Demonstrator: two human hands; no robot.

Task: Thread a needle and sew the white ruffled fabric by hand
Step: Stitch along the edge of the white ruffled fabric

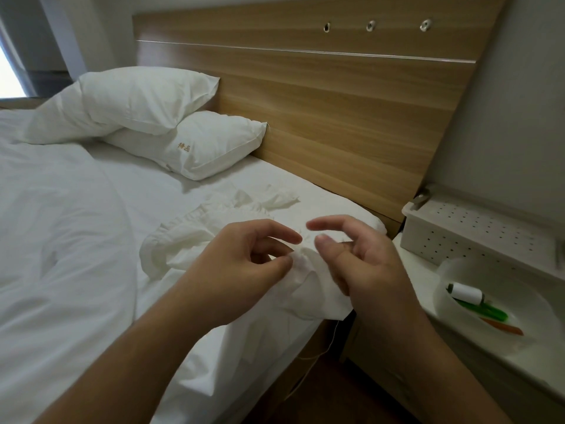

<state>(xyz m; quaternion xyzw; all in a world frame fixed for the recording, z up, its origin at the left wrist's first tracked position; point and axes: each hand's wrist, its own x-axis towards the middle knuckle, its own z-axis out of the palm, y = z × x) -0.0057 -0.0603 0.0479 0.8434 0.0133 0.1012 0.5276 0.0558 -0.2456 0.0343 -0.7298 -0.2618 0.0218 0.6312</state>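
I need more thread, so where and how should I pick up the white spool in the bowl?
Pinch the white spool across its round sides, coming from above with the right hand. It lies on its side atop the green tool in the open-topped bowl.

Open bed sheet [61,240] leftward; headboard [336,117] behind, bowl [477,338] and perforated box [464,231] crowding the right.
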